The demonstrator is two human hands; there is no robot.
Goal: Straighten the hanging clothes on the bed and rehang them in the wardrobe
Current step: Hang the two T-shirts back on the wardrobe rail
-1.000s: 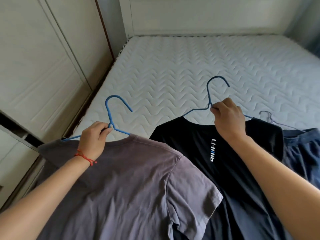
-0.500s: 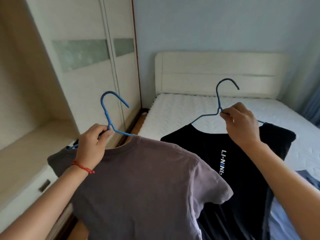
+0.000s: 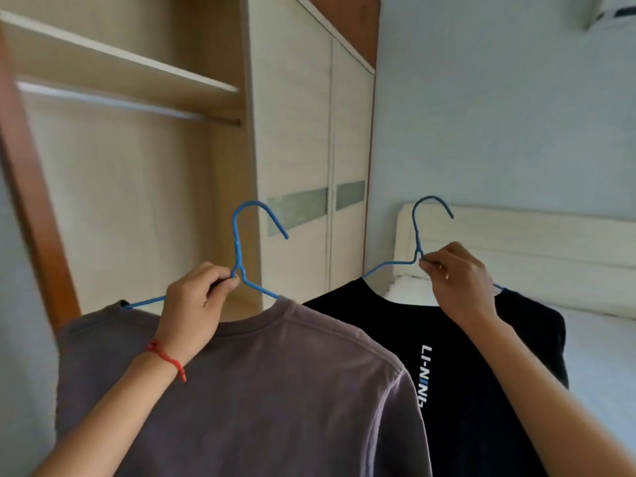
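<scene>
Hanging upright side by side: a grey-purple cotton T-shirt (image 3: 268, 390) on a blue wire hanger (image 3: 241, 256), a black printed T-shirt (image 3: 457, 390) on a darker blue wire hanger (image 3: 418, 242), facing an open pale-wood wardrobe (image 3: 137, 166).

- A bright blue wire hanger (image 3: 241, 256) carries a plain grey-brown T-shirt (image 3: 275, 390) with a faint purple cast.
- A second blue wire hanger (image 3: 418, 232), duller in tone, carries a black T-shirt (image 3: 464, 407) printed with white lettering that includes one blue letter.
- A red string bracelet (image 3: 165, 358) circles the left wrist.
- The wardrobe (image 3: 137, 184) interior is pale cream wood grain; its frame edge is reddish brown.
- The wardrobe doors (image 3: 309, 149) are cream with a fine horizontal grain, crossed by a grey-green band.
- The wall (image 3: 499, 115) is pale blue.
- The headboard (image 3: 533, 242) is off-white, and the mattress (image 3: 602, 373) white.
</scene>
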